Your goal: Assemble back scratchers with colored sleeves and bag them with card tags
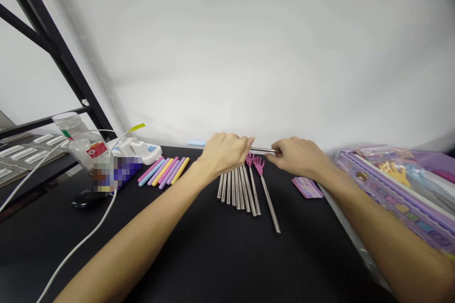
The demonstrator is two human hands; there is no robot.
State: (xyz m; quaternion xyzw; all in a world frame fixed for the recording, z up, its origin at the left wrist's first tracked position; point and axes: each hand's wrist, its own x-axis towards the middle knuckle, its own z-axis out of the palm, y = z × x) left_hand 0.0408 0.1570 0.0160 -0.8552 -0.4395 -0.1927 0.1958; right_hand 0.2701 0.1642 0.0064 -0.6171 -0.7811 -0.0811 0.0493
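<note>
My left hand (227, 151) is wrapped round a stick whose light blue handle (196, 143) sticks out at its left. From that hand a thin metal rod (262, 149) runs level to my right hand (295, 154), which pinches its other end. Below them on the black table lie several metal rods (234, 189) side by side. A separate rod with a pink hand-shaped end (259, 165) lies to their right, and another pink claw (250, 159) shows beside it.
Several pastel tubes (164, 172) lie left of the rods. Farther left are a power strip (149, 152), clear bottle (83, 142), dark mouse (86, 199) and white cable (90, 234). At right are a pink card (307, 187) and a purple box (394, 199).
</note>
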